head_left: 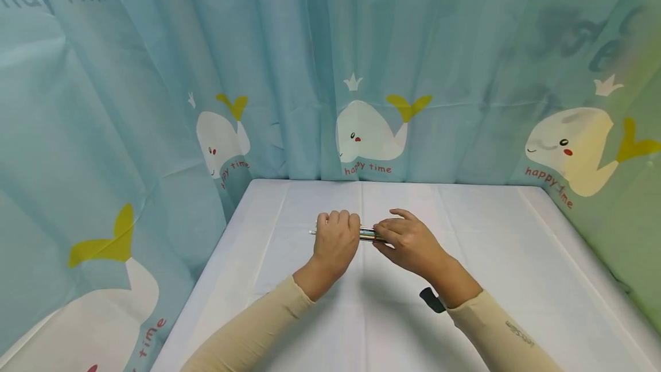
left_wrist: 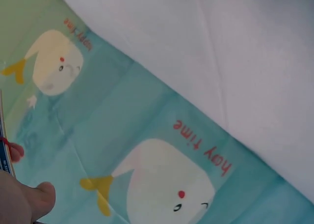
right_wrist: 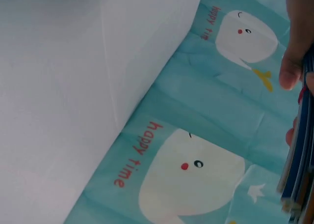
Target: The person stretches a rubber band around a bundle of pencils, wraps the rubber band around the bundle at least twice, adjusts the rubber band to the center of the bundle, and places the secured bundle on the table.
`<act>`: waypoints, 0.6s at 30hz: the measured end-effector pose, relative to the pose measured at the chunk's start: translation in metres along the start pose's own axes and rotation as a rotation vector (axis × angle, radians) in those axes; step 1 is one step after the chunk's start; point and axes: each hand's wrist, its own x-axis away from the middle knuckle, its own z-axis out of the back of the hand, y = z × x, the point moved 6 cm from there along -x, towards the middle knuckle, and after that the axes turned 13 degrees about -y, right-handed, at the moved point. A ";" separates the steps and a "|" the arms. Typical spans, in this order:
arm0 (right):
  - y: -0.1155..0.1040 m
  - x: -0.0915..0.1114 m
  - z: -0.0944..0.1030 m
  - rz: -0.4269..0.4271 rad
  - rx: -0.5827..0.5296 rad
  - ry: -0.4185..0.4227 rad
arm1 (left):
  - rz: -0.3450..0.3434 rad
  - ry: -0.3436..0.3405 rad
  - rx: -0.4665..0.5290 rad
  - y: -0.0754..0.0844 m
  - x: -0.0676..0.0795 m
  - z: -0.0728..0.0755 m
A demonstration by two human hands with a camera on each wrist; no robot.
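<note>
Held level above the white table is a bundle of pencils (head_left: 368, 234), dark and striped, with pale ends poking out at the left. My left hand (head_left: 337, 241) grips it, fingers curled over the top. At the bundle's other end, my right hand (head_left: 410, 241) pinches it between thumb and fingers, one finger lifted. A red band (right_wrist: 302, 94) circles the pencils in the right wrist view, where blue sides and blunt ends show. Only a sliver of the pencils (left_wrist: 7, 157) appears in the left wrist view, near a thumb (left_wrist: 43, 199). The hands hide much of the bundle.
The table (head_left: 299, 205) has a white cover with fold lines. A blue-green curtain (head_left: 294, 73) printed with whales hangs close around its back and sides. A small black object (head_left: 432, 300) shows beside my right wrist.
</note>
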 end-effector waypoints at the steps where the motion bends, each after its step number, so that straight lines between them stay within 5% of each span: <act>1: -0.001 -0.001 -0.001 0.000 -0.005 -0.007 | -0.003 0.007 -0.002 0.001 0.001 0.000; 10: -0.009 -0.009 -0.009 -0.020 -0.017 -0.051 | -0.045 0.060 -0.047 0.014 0.003 0.001; 18: 0.005 0.006 0.004 -0.086 0.032 -0.022 | 0.002 -0.021 0.012 0.001 0.002 -0.006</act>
